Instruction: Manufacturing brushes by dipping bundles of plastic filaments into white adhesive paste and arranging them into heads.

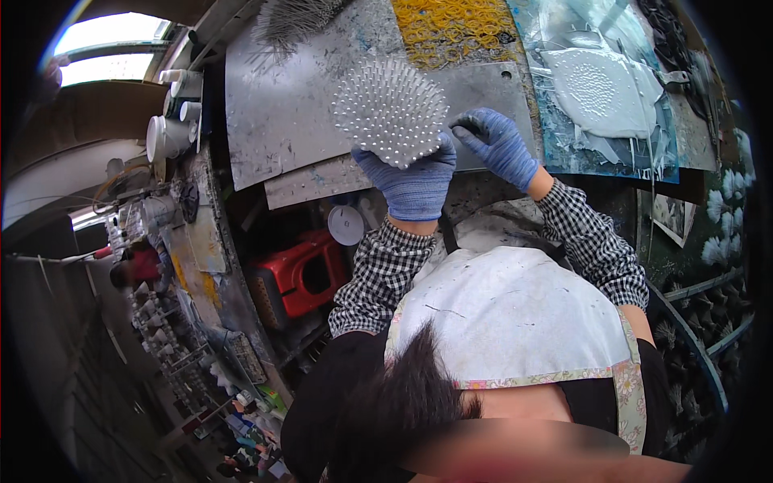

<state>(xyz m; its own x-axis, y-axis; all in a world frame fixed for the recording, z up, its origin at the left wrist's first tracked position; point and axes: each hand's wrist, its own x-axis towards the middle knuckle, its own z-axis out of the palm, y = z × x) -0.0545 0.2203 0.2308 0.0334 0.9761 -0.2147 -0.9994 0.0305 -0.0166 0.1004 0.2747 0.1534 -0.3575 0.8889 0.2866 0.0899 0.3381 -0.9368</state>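
My left hand (411, 181), in a blue knit glove, grips a round bundle of thin rods (392, 113) from below. Their many tips fan out, each ending in a small white dot. Just right of the bundle is my right hand (499, 145), gloved alike, its thumb and forefinger pinched together. Whatever is between those fingertips, if anything, is too small to make out. Both hands are over the near part of a grey metal sheet (282, 121) on the bench.
Yellow rubber bands (451, 28) lie along the bench's far side, near a pile of thin grey rods (298, 22). To the right, a thick white paint pool (600, 92) with dotted marks covers a blue sheet (564, 157). A red plastic stool-like object (310, 274) stands below left.
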